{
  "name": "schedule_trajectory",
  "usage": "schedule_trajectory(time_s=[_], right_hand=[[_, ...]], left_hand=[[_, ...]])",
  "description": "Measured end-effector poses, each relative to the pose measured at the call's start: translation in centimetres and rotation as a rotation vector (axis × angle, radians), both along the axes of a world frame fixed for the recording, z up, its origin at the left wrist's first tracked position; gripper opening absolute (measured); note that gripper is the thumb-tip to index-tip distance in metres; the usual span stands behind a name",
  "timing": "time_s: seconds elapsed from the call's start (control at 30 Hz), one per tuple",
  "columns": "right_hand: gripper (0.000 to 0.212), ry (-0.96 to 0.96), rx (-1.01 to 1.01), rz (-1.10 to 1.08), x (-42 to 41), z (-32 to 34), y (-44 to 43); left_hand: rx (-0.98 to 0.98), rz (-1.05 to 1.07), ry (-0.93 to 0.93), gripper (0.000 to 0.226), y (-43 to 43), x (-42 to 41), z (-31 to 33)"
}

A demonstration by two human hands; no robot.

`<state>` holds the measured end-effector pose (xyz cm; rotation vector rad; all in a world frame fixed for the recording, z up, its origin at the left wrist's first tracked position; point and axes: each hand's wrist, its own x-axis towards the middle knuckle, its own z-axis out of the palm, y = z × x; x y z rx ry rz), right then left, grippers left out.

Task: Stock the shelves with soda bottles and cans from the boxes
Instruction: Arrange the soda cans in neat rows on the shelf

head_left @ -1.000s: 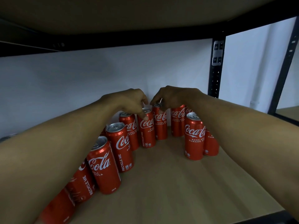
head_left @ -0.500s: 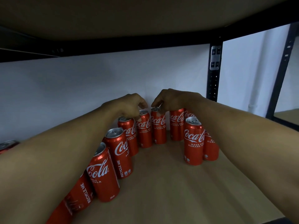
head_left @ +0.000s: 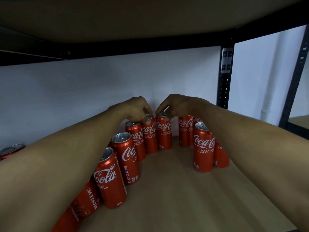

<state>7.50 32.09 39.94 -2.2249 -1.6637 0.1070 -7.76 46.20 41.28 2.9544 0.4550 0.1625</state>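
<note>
Several red Coca-Cola cans stand upright on a wooden shelf board [head_left: 184, 190]. Both my arms reach to the back of the shelf. My left hand [head_left: 133, 108] grips the top of one can [head_left: 149, 136] from above, thumb on its front. My right hand [head_left: 177, 105] grips the top of the neighbouring can [head_left: 164, 134] the same way. The two cans stand side by side, nearly touching. A row of cans [head_left: 125, 158] curves from there toward the front left. More cans [head_left: 203, 148] stand under my right forearm.
A white wall closes the back of the shelf. The dark board of the shelf above [head_left: 150, 22] hangs low overhead. A black metal upright [head_left: 224, 77] stands at the back right. One more can top [head_left: 11, 149] shows at the far left, behind my left arm.
Both hands have pushed their two cans a little farther back on the shelf and closer together. The view has dropped slightly.
</note>
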Motion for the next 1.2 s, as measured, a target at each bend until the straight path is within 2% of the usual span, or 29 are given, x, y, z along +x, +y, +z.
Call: schedule_trajectory(time_s=[0.63,0.93,1.2], right_hand=[[0.041,-0.108,-0.057,-0.033,-0.49,0.52,0.22],[0.040,-0.089,-0.050,-0.043,-0.40,0.36,0.26],[0.042,-0.075,-0.037,-0.047,-0.51,0.15,0.09]], left_hand=[[-0.133,-0.010,-0.046,0.048,0.54,-0.23,-0.50],[-0.259,0.011,-0.060,0.054,0.61,-0.33,-0.59],[-0.262,0.023,-0.076,0.052,0.55,-0.24,-0.82]])
